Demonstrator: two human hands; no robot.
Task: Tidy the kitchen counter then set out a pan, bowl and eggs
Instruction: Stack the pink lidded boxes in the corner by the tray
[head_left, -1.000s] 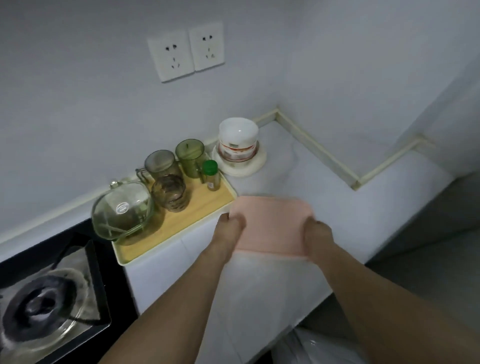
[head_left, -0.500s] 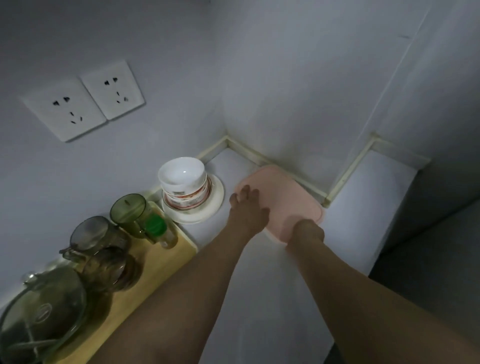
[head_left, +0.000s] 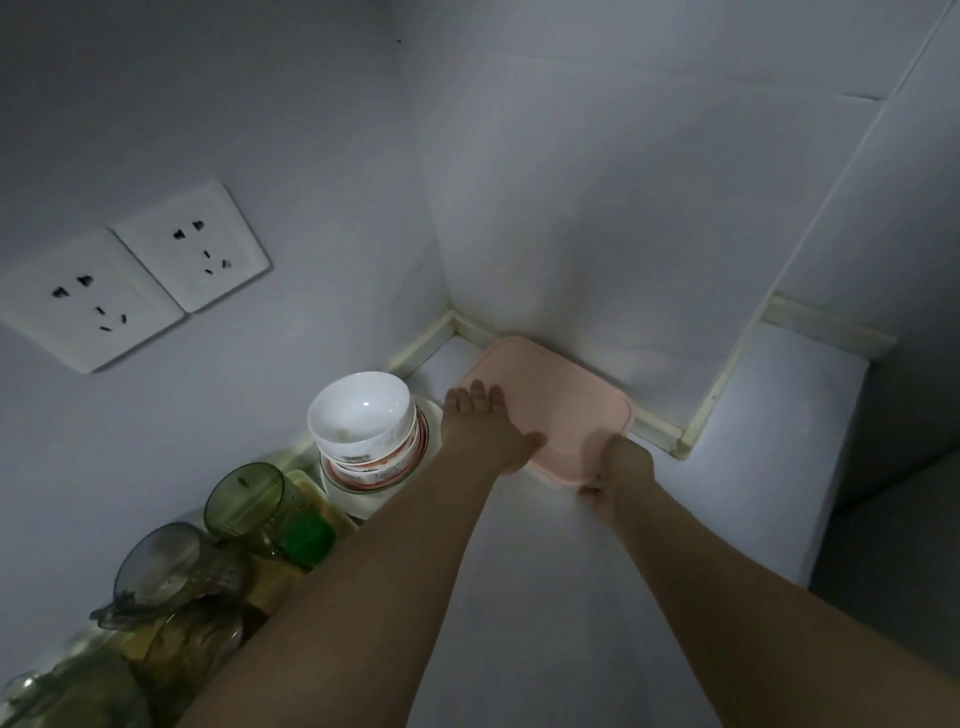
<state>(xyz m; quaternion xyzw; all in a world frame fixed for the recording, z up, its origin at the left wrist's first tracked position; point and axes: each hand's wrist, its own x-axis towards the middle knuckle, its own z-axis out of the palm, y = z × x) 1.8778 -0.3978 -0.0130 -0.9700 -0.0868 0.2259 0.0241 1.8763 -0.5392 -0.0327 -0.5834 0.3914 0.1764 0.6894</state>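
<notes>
A pink rectangular board (head_left: 558, 400) lies flat on the white counter (head_left: 519, 597), pushed into the corner against the wall. My left hand (head_left: 483, 426) rests palm down on its left side with fingers spread. The board's near right edge is gripped by my right hand (head_left: 618, 473). To the left of the board, a stack of white bowls (head_left: 363, 421) stands on a white plate (head_left: 353, 499).
Green glass cups (head_left: 244, 501) and a jar with a green lid (head_left: 306, 535) stand on a wooden tray at the lower left, with a glass lid (head_left: 156, 566) further left. Two wall sockets (head_left: 130, 270) sit above. The counter drops off at the right.
Both hands carried the pink board from mid-counter to the back corner and laid it flat against the wall. My left hand flattened on top of it.
</notes>
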